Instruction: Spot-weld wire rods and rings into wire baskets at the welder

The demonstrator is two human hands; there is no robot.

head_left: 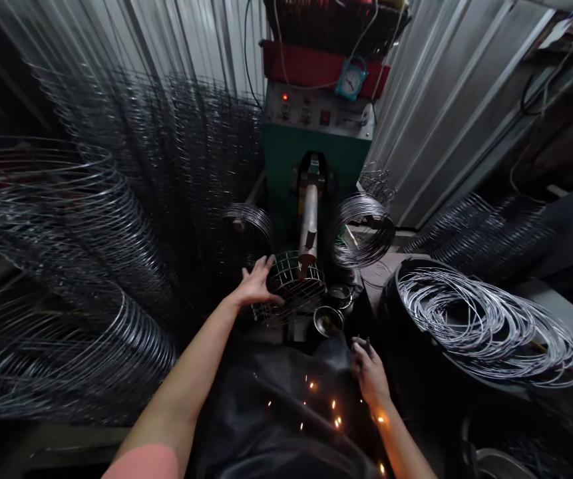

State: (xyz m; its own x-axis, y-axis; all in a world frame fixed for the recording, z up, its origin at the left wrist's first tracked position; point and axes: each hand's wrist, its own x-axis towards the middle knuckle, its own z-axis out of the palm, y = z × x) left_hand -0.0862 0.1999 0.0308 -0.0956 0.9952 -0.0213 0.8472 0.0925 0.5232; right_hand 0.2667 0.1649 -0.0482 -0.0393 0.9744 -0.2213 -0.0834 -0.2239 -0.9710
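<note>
A round wire-mesh basket (pixel 296 283) sits beneath the metal arm (pixel 309 223) of a green machine, whose tip reaches down inside it. My left hand (pixel 256 285) grips the basket's left side, its thumb by the near edge and its fingers toward the far side. Lower right, my right hand (pixel 370 372) is closed, and a small dark piece (pixel 367 344) shows at its fingers; its kind I cannot make out. Between the hands, beside the basket, are a small metal bowl (pixel 328 322) and another round metal container (pixel 339 296).
Sparks scatter over the dark apron (pixel 286 379) on my lap. Tall stacks of wire rings (pixel 136 332) crowd the left. A black tub (pixel 400 293) holds loose wire rings at right. Wire coils (pixel 363 233) flank the green machine (pixel 286 159), which bears a blue clock (pixel 351 81).
</note>
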